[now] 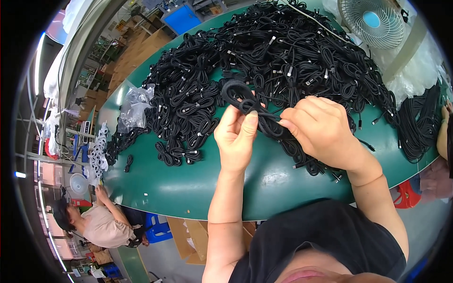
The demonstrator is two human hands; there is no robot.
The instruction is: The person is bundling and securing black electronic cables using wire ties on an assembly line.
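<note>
Between my two hands, above the green table (174, 191), is a looped black cable (236, 92). My left hand (236, 134) pinches the coil near its middle, the thumb pressed on the front and the loop standing out past the fingertips. With fingers curled, my right hand (321, 129) grips the same coil at its right side; what lies inside that fist is hidden. Just beyond my hands spreads a large pile of black cables (203, 89), coiled in small bundles with metal plug ends. Some bundles (306, 162) lie below my right hand.
Clear plastic bags (134, 108) lie at the pile's left. A longer cable bundle (417, 125) hangs near the right edge. A white fan (373, 21) stands back right. A co-worker (106, 221) sits at the left; another person's hand (445, 113) shows far right. Cardboard boxes (191, 238) stand below the table edge.
</note>
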